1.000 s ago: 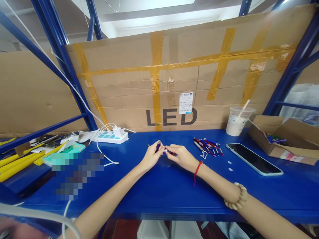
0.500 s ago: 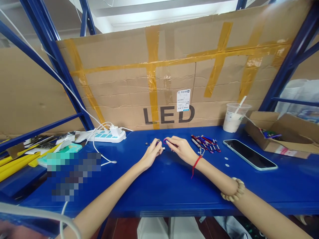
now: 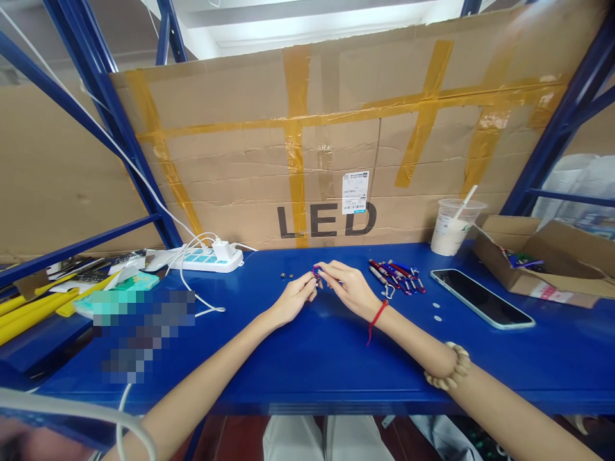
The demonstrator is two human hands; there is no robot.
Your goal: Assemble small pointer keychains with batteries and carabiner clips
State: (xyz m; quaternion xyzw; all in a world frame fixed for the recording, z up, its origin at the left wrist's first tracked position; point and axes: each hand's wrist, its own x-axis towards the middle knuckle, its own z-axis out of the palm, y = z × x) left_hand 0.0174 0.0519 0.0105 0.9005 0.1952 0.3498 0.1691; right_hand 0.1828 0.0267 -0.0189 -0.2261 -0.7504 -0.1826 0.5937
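Note:
My left hand [image 3: 294, 298] and my right hand [image 3: 348, 286] meet over the blue shelf top [image 3: 307, 358], fingertips together. Between them they pinch a small purple-and-red keychain torch [image 3: 316, 271]; most of it is hidden by the fingers. Which part each hand grips is too small to tell. Two tiny round dark parts [image 3: 287, 276] lie on the shelf just left of my left hand. A heap of red and blue keychain torches [image 3: 394, 272] with carabiner clips lies just right of my right hand.
A phone [image 3: 481, 298] lies face up at the right, with small white discs [image 3: 437, 312] beside it. A plastic cup with a straw [image 3: 450, 227] and an open cardboard box [image 3: 538, 259] stand far right. A white power strip [image 3: 207, 258] and yellow sticks [image 3: 33, 307] sit left. Taped cardboard [image 3: 327, 141] walls the back.
The two hands parted slightly half a second ago and have come back together around the small torch. The view shifted a little downward; nothing else on the shelf moved.

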